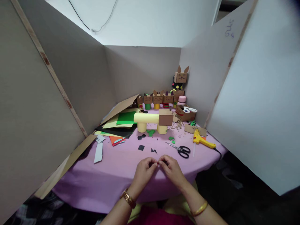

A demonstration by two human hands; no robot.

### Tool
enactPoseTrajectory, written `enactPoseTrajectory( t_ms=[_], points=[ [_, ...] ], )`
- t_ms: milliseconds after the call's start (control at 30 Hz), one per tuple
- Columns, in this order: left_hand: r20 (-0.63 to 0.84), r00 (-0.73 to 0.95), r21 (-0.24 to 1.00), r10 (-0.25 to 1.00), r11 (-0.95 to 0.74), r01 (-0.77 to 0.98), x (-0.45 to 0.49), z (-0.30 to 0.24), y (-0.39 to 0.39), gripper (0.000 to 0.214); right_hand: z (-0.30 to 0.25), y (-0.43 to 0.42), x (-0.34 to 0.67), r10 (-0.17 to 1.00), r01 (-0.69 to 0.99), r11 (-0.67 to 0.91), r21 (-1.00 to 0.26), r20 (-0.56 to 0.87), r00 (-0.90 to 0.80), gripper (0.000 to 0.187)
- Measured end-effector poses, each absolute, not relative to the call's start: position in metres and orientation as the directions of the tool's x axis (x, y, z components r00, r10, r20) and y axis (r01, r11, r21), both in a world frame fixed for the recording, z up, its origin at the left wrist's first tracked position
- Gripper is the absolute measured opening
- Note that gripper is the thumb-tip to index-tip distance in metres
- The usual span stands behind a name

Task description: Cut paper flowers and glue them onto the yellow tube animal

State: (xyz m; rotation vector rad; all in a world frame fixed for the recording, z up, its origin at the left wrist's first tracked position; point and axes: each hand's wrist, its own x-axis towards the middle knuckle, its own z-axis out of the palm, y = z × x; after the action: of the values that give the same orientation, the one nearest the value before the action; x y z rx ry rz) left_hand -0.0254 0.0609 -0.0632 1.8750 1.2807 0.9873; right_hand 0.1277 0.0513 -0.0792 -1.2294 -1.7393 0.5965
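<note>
At the near part of the table my left hand (144, 170) and my right hand (172, 171) meet, thumbs and forefingers pinched together. Between the fingertips a tiny red piece (157, 163) shows, mostly hidden; its kind cannot be made out. Just beyond the hands lie small black paper triangles (154, 151) and a black paper square (141, 147). Black-handled scissors (180, 150) rest to the right, blades pointing left. Farther back stands a pale yellow paper-tube animal body (147, 118) on tube legs, with a brown cardboard box head (166, 118) at its right end.
A yellow glue gun (203, 140) with a cord lies at the right edge. Coloured paper sheets (126, 118) are stacked at the left. Several box-headed figures (157, 99) and a cardboard box (185, 115) with white scissors (189, 109) stand behind. Grey panels (142, 65) enclose the table.
</note>
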Motion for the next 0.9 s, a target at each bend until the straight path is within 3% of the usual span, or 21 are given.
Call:
enactPoseTrajectory(
  t_ms=[100,300,667,900],
  points=[
    [0.217,0.207,0.855,0.954,-0.289,0.431,-0.0261,-0.0635,0.0611,0.018,-0.0782,0.0518,0.1277,0.914,0.456,0.396,-0.797,0.392,-0.110,0.018],
    [0.218,0.228,0.878,0.949,-0.293,0.379,-0.0266,-0.0636,0.0614,0.016,-0.0803,0.0526,0.1290,0.859,0.557,0.499,-0.664,0.465,-0.215,0.019],
    [0.323,0.149,0.862,0.935,-0.355,0.362,-0.0289,-0.0680,0.0593,0.015,-0.0773,0.0558,0.1273,0.910,0.459,0.402,-0.792,0.400,-0.109,0.037],
    [0.351,0.200,0.832,0.915,-0.402,0.382,-0.0252,-0.0703,0.0536,0.012,-0.0748,0.0542,0.1270,0.914,0.456,0.394,-0.798,0.393,-0.101,0.023]
  ],
)
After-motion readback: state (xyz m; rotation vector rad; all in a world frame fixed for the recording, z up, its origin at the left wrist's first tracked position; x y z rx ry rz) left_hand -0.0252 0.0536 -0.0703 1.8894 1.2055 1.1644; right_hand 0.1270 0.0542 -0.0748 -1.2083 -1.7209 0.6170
